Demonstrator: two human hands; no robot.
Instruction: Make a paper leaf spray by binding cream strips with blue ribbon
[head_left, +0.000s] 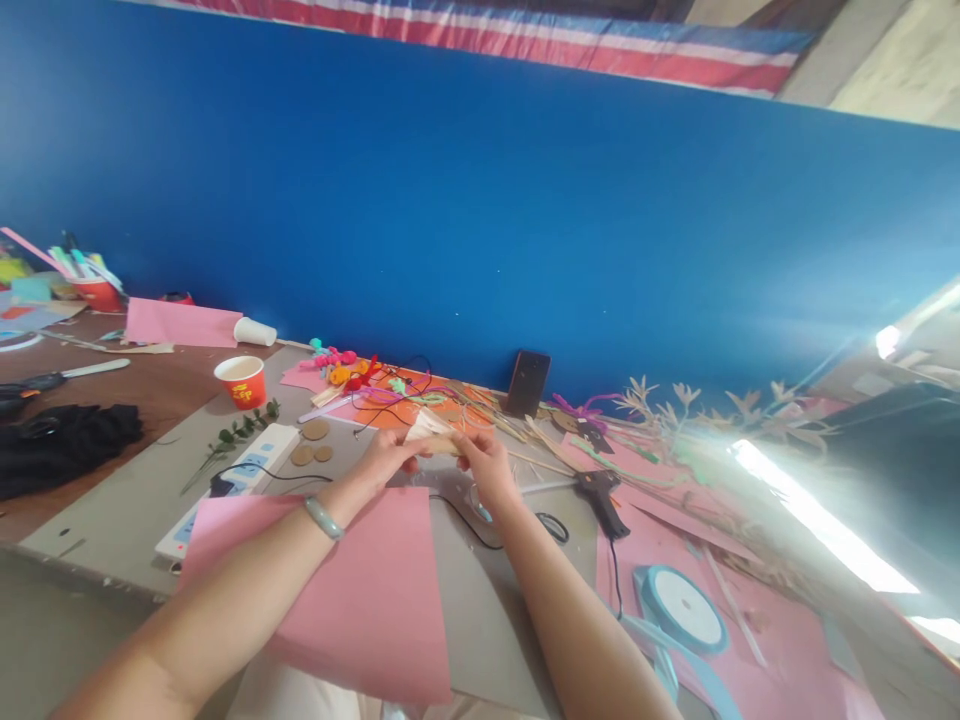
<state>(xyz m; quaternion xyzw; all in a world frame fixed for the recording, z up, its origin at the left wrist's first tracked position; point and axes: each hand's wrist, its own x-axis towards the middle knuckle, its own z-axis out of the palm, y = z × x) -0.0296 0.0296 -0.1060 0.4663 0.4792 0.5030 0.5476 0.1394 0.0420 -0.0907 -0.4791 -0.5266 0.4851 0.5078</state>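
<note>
Between my two hands is a pale, cream-coloured piece, perhaps dried husk or paper (429,424), held above the table. My left hand (388,457) pinches its left end, with a bracelet on that wrist. Fingers of my right hand (484,462) close on its right end. A thin stick (541,463) runs off to the right behind my right hand; I cannot tell whether it joins the piece. Below my left arm lies a pink paper sheet (375,590). Just right of my right hand rests a black glue gun (602,500).
A red paper cup (241,382), a white power strip (225,490) and round wooden slices (315,430) are to the left. A phone (528,382) leans on the blue wall (480,200). Blue ribbon roll (682,607) and dried flowers (690,405) stand right. A cable (469,522) crosses the table.
</note>
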